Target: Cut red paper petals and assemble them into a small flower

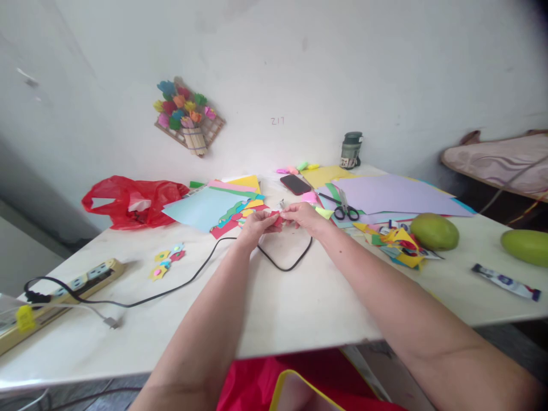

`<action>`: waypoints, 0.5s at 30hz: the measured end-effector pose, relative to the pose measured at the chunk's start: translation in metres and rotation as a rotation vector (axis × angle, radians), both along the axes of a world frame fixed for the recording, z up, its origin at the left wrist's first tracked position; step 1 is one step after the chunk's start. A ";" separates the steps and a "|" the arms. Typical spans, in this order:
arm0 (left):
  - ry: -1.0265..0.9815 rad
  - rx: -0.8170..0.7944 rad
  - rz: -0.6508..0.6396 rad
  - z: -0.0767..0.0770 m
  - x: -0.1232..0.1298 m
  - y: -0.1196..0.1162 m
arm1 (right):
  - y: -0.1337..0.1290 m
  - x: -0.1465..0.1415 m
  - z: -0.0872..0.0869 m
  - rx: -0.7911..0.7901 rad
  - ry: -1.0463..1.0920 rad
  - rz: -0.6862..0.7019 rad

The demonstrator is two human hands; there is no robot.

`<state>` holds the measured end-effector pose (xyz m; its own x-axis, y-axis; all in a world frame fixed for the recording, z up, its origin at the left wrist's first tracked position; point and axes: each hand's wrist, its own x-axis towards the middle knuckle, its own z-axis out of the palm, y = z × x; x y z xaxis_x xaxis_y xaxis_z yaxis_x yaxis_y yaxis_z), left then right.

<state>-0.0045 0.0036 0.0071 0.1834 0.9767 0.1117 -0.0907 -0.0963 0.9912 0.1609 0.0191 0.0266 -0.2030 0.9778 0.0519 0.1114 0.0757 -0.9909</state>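
Over the middle of the table, my left hand (256,224) pinches a small red paper piece (277,220) between thumb and fingers. My right hand (302,217) has its fingertips closed at the other side of the same piece. The fingers cover part of it, so its full shape is hidden. Just behind the fingertips is a small pale object (281,203) that I cannot make out. A black cable (285,268) loops on the table below my hands. Left of my left hand lie wavy coloured paper strips (233,216). Scissors (346,211) rest right of my right hand.
Small paper flowers (166,260) and a power strip (92,279) lie on the left, with a red plastic bag (124,200) behind. Sheets of paper (385,191), a phone (295,184), paper scraps (400,245), a green mango (434,231) and a glue tube (507,281) also occupy the table.
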 end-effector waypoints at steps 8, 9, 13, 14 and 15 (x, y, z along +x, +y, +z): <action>-0.019 0.021 0.019 0.000 0.000 0.002 | 0.001 0.001 0.000 -0.036 0.021 0.037; -0.020 0.020 0.020 0.000 0.000 0.002 | 0.001 0.001 0.000 -0.033 0.014 0.034; -0.008 0.004 0.016 -0.001 -0.002 0.003 | 0.000 0.000 0.000 -0.013 -0.007 -0.003; -0.010 0.003 0.013 -0.002 -0.003 0.002 | -0.001 0.000 0.001 -0.010 -0.005 -0.007; -0.014 0.006 0.008 -0.002 -0.003 0.002 | -0.002 0.000 0.002 -0.008 -0.001 -0.008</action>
<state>-0.0076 0.0057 0.0052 0.1740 0.9774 0.1203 -0.1041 -0.1032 0.9892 0.1605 0.0170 0.0288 -0.1953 0.9798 0.0437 0.1129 0.0667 -0.9914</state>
